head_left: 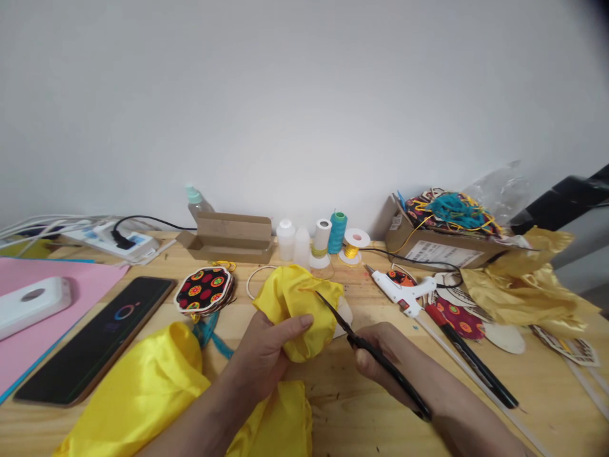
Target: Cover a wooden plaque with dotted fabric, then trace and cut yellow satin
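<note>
My left hand is closed around a bunched fold of bright yellow satin cloth, holding it up off the wooden table. More of the same cloth lies in a heap at the near left. My right hand grips black scissors, whose blades point up and left and touch the raised fold near its top. A round flat piece peeks out just behind the cloth, mostly hidden.
A phone, pink paper and a white device lie left. A patterned fabric disc, ring, cardboard box, thread spools, bottles, white glue gun, black pen, gold cloth and scrap box crowd the back and right.
</note>
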The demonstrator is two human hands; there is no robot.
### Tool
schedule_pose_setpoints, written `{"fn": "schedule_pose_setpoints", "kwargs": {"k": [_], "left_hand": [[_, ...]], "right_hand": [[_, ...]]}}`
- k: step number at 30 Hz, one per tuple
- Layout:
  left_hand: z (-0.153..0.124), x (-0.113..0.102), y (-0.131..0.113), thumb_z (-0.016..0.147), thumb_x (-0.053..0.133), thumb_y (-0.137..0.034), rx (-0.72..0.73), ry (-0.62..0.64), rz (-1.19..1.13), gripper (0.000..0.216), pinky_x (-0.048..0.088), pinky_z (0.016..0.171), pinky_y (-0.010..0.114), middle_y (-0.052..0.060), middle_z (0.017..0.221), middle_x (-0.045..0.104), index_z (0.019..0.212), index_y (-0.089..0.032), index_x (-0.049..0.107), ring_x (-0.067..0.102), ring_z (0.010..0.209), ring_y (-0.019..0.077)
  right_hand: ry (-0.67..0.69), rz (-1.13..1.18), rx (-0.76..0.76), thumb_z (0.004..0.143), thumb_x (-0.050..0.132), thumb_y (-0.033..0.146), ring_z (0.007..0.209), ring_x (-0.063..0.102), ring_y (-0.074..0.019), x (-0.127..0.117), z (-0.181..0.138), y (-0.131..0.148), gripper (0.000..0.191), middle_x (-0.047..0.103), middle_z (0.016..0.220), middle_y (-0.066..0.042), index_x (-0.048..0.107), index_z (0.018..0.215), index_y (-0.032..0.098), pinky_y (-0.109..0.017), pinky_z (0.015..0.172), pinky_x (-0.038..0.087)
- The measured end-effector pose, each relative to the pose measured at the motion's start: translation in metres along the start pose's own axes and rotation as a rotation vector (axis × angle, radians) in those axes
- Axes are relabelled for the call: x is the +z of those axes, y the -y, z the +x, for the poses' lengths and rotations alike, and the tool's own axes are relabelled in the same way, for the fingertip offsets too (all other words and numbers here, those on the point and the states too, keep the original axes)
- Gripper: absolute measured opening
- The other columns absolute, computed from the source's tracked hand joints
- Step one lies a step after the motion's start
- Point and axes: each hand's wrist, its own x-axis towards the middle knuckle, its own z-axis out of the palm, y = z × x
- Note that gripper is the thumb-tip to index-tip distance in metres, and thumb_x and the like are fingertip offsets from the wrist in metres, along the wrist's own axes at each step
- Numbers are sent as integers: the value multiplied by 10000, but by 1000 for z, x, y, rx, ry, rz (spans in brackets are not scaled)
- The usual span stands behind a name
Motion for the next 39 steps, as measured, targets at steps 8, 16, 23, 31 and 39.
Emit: {"fn": "schedule_pose_setpoints", "kwargs": {"k": [8,16,23,31,39], "left_hand": [[0,0,0,628,786,-164,4,-32,23,354,555,688,327,79,905,743,968,-150,690,696,773,232],[0,1,-1,627,779,-157,12,-30,18,355,553,663,322,76,888,743,969,-146,687,692,753,228],[-1,-2,-1,643,755,-151,-8,-21,6,363,567,712,354,73,875,752,1000,-156,688,703,769,240],[3,-2,-1,710,742,-195,22,-97,-92,316,581,728,340,61,910,748,1017,-161,677,704,814,226],[6,-1,0,682,754,-106,67,-136,-89,392,582,694,335,44,864,738,1056,-139,642,696,733,196]], "right_hand": [[25,105,32,767,422,760,531,243,-84,-1,2,-6,601,268,570,49,338,592,192,-237,439,165],[26,91,32,759,502,723,521,210,-72,2,5,-15,584,254,570,61,336,591,188,-232,435,145],[8,111,75,748,572,668,519,208,-70,3,8,-18,564,261,558,65,343,569,185,-226,431,157],[13,124,43,745,613,621,512,211,-65,3,9,-18,546,252,547,66,341,563,183,-224,427,142],[34,170,32,781,551,651,505,190,-63,6,6,-22,544,239,552,67,342,589,186,-229,418,118]]}}
